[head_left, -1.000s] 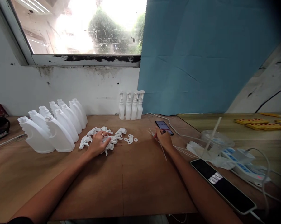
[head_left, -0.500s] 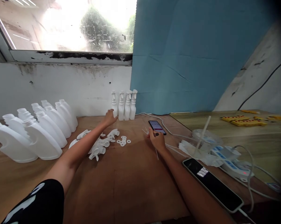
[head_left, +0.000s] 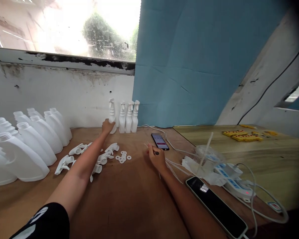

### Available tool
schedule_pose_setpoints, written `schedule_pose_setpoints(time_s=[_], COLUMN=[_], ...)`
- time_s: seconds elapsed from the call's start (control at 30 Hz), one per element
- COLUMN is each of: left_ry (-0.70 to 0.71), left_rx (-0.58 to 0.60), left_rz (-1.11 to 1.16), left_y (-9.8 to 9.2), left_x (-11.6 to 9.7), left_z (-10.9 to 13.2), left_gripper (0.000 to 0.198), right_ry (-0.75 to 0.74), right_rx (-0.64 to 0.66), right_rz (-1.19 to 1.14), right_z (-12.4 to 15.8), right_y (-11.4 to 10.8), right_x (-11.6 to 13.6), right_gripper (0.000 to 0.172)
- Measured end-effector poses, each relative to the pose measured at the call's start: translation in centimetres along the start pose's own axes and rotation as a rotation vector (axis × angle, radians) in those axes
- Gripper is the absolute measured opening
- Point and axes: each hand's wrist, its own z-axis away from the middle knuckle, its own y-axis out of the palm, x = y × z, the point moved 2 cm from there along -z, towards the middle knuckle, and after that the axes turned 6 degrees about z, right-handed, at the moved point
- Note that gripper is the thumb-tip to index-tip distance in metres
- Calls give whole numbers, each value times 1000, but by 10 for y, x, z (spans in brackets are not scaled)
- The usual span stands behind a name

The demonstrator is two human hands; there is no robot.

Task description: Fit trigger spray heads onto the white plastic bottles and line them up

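My left hand reaches to the back of the table, its fingers wrapped around the lower part of a white spray bottle. That bottle stands at the wall, left of several similar spray bottles in a row. My right hand is closed near a black phone with a lit screen. Thin white tubes stick out past its fingertips, and one end shows below the hand. Between my arms lie loose white trigger sprayer heads and flat white washers. My left forearm hides some heads.
Large white open-necked bottles stand in rows at the left. On the right are a plastic cup with a straw, a power strip with cables and another phone. Yellow pieces lie at the far right.
The spray bottle in my left hand is now turned and a little farther left of the row. My right hand keeps hold of the tubes. The whole view has shifted to the right.
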Motion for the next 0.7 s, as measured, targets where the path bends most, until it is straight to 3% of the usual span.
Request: schedule_pose_setpoints(time_s=[0.1,0.23,0.33,0.43,0.57,0.63,0.7], left_ry=[80,242,303,213,132,189,277], left_rx=[-59,-111,-3,298,653,695,630], left_rz=[27,155,359,464,347,301,264], left_y=[-33,-88,-119,-129,-130,-131,-134], left_x=[-3,-8,-13,-16,-17,-18,-22], left_z=[15,57,103,151,206,226,242], left_gripper=[43,48,48,50,43,38,39], right_ry=[95,297,291,246,303,386,445], right_rx=[-5,175,286,361,426,344,247], right_rz=[-181,-518,-661,-879,-1085,-1080,-1030], right_z=[-1,-1,1,5,14,18,22], right_y=[4,16,20,21,24,27,30], right_x=[4,13,31,55,79,83,84], right_gripper=[42,44,40,35,40,36,33])
